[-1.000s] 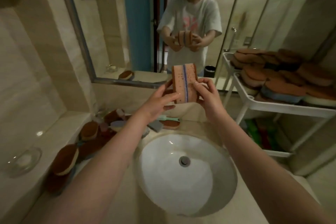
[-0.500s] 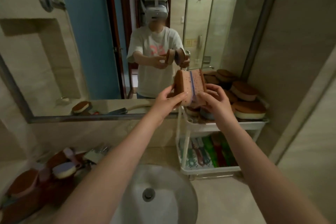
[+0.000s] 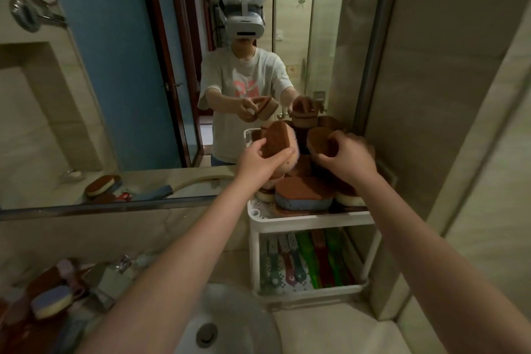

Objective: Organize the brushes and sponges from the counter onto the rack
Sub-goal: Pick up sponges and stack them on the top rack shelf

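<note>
My left hand (image 3: 258,159) grips a brown-topped sponge (image 3: 278,139), tilted, above the left side of the white rack's (image 3: 310,220) top shelf. My right hand (image 3: 346,156) holds a second brown sponge (image 3: 319,140) just to the right, over the pile. The top shelf holds several brown sponges, one with a blue base (image 3: 303,195) at the front. Several coloured brushes (image 3: 304,261) lie on the lower shelf. More sponges (image 3: 50,300) remain on the counter at lower left.
A white sink basin (image 3: 230,325) sits below my arms, with a chrome tap (image 3: 115,273) to its left. A large mirror (image 3: 129,80) covers the wall behind the counter. A beige tiled wall (image 3: 445,123) closes in the rack's right side.
The two sponges I held pressed together are now apart, one in each hand. Both hands have moved right and forward, over the rack's top shelf. The view has swung right.
</note>
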A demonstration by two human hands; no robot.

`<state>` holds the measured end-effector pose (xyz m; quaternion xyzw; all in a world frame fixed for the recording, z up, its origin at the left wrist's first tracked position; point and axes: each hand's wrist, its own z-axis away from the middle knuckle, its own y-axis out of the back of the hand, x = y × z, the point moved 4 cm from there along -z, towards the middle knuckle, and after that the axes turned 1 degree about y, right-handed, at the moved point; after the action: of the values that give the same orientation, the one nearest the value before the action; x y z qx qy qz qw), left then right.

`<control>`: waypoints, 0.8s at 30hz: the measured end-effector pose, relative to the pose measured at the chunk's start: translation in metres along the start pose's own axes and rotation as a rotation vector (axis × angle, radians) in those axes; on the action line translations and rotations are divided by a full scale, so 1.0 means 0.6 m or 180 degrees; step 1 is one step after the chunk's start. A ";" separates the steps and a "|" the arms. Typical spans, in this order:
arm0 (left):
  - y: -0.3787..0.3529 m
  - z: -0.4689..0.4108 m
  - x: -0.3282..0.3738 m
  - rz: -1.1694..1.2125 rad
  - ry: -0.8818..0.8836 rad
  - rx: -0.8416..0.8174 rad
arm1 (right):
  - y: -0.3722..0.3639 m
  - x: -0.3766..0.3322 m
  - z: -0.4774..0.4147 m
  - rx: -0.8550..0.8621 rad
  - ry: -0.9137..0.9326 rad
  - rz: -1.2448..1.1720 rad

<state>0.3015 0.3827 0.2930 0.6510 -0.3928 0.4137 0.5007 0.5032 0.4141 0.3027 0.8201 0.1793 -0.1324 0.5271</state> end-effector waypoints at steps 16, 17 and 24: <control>-0.093 -0.064 0.033 -0.2025 -0.0133 -0.0367 | -0.027 0.046 0.004 -0.0073 0.0132 0.0386; -0.097 -0.066 0.034 -0.2162 -0.0161 -0.0389 | -0.030 0.047 0.005 -0.0069 0.0143 0.0412; -0.105 -0.070 0.033 -0.2400 -0.0211 -0.0280 | -0.035 0.044 0.002 0.0005 0.0058 0.0469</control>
<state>0.3605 0.4339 0.2972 0.7408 -0.1591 0.1618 0.6322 0.5179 0.4249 0.2744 0.8326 0.1232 -0.0859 0.5331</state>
